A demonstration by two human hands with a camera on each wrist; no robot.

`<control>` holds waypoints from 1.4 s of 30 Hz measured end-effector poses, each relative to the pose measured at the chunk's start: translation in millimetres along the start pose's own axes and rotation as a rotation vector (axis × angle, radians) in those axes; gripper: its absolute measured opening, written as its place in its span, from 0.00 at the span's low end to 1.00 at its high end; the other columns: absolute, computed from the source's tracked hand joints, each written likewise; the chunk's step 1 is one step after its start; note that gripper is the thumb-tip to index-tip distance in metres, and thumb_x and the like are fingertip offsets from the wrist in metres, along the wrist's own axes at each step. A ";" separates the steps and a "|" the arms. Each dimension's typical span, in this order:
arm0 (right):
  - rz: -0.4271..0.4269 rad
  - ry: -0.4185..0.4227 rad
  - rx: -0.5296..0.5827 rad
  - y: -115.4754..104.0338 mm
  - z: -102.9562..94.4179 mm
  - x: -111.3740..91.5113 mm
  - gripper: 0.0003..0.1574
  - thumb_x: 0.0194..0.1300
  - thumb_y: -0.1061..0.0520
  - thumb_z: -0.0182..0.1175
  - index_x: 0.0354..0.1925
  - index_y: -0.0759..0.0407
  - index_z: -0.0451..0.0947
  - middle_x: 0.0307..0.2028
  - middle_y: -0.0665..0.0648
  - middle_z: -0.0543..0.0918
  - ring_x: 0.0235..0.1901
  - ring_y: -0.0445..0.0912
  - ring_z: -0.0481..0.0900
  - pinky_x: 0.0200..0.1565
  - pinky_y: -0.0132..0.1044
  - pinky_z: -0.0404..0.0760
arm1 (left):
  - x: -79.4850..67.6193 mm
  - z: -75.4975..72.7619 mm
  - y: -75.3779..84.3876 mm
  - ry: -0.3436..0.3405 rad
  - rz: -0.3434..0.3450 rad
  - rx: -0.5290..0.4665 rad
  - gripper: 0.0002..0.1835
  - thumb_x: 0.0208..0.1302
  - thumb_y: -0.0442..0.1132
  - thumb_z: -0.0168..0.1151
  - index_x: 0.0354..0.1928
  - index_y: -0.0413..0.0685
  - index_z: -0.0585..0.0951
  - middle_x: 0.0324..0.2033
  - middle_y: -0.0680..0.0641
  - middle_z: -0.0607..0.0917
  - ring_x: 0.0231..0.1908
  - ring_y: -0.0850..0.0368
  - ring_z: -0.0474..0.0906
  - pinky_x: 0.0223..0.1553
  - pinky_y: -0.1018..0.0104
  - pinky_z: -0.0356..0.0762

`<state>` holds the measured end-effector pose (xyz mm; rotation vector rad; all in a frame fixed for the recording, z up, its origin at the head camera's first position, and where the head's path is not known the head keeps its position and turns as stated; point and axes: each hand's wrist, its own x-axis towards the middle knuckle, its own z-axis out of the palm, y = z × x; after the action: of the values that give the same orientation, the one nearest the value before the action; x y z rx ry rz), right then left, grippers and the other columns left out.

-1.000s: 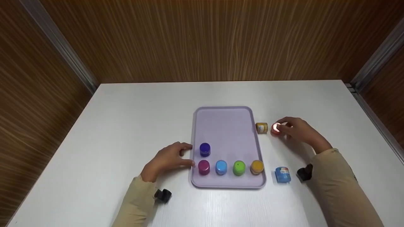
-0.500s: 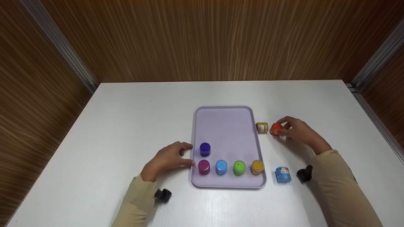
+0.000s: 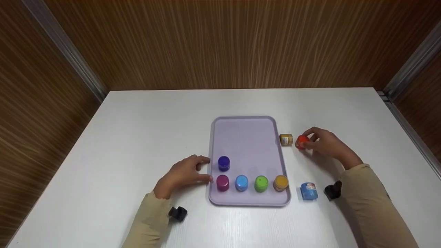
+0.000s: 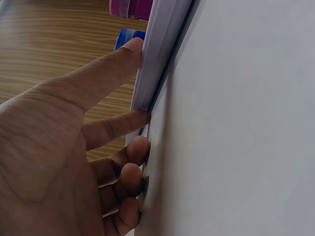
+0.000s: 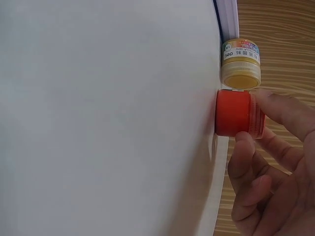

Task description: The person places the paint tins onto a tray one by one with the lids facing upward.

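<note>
Right of the tray, my right hand (image 3: 326, 144) pinches a red paint jar (image 3: 301, 141) by its lid, thumb on one side and fingers on the other. In the right wrist view the red jar (image 5: 233, 113) stands upright on the white table. Just left of it lies a dark yellow paint jar (image 3: 286, 140) on its side, against the tray edge. My left hand (image 3: 184, 172) rests at the left rim of the lilac tray (image 3: 246, 137), thumb and index fingertip touching it. The left wrist view shows those relaxed fingers along the tray wall (image 4: 155, 54).
Along the tray's near side stand magenta (image 3: 223, 183), light blue (image 3: 241, 183), green (image 3: 261, 183) and ochre (image 3: 280, 183) jars. Behind the magenta one is a purple jar (image 3: 224, 163). A blue jar (image 3: 309, 191) lies on the table near my right sleeve.
Under my right fingers the red jar has tilted and shifted slightly, and the bright glare on its lid is gone. The left hand and the tray have stayed put.
</note>
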<state>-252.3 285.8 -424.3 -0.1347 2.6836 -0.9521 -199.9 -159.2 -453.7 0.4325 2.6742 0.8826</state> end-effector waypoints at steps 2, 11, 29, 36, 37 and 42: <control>0.002 0.004 -0.007 0.5 -1.0 -0.9 0.27 0.66 0.53 0.59 0.57 0.66 0.69 0.43 0.65 0.76 0.34 0.48 0.76 0.34 0.33 0.76 | 0.0 -0.3 0.0 -0.002 0.000 0.000 0.36 0.48 0.56 0.73 0.61 0.53 0.77 0.31 0.53 0.73 0.33 0.59 0.67 0.36 0.64 0.65; -0.020 0.046 -0.026 -6.1 -9.3 -4.9 0.27 0.66 0.53 0.59 0.58 0.66 0.70 0.45 0.67 0.76 0.36 0.49 0.75 0.35 0.34 0.75 | -0.1 -0.1 0.6 -0.004 -0.007 0.000 0.36 0.48 0.56 0.74 0.61 0.53 0.77 0.32 0.53 0.73 0.34 0.59 0.68 0.37 0.64 0.66; -0.161 0.087 -0.033 -54.7 -6.3 -9.6 0.21 0.64 0.59 0.60 0.54 0.64 0.73 0.38 0.62 0.78 0.30 0.45 0.75 0.31 0.30 0.76 | -2.2 0.4 0.3 -0.001 0.001 -0.018 0.35 0.49 0.57 0.73 0.60 0.53 0.77 0.35 0.52 0.75 0.37 0.57 0.69 0.40 0.61 0.67; -0.205 0.057 -0.034 -73.2 6.7 -8.3 0.21 0.63 0.57 0.63 0.53 0.63 0.75 0.34 0.59 0.77 0.30 0.45 0.73 0.30 0.30 0.75 | -2.1 0.1 1.2 -0.004 -0.019 -0.005 0.35 0.49 0.56 0.73 0.60 0.55 0.77 0.34 0.52 0.74 0.37 0.57 0.68 0.39 0.62 0.66; -0.210 0.051 -0.029 -76.0 8.9 -8.3 0.21 0.63 0.57 0.63 0.53 0.63 0.75 0.34 0.59 0.77 0.30 0.45 0.73 0.30 0.30 0.74 | -2.1 0.1 1.2 -0.005 -0.021 -0.006 0.35 0.49 0.56 0.73 0.61 0.55 0.77 0.34 0.52 0.74 0.36 0.57 0.68 0.38 0.62 0.66; -0.239 0.013 -0.027 -89.6 21.2 -9.1 0.22 0.63 0.56 0.63 0.54 0.62 0.76 0.35 0.59 0.78 0.32 0.46 0.71 0.30 0.31 0.72 | -1.6 0.7 -0.7 -0.007 -0.016 -0.004 0.36 0.49 0.57 0.72 0.61 0.55 0.77 0.34 0.52 0.74 0.36 0.58 0.68 0.38 0.63 0.66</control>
<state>-238.0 205.2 -381.4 -0.4656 2.7364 -0.9854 -198.3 -160.0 -454.4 0.4116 2.6655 0.8796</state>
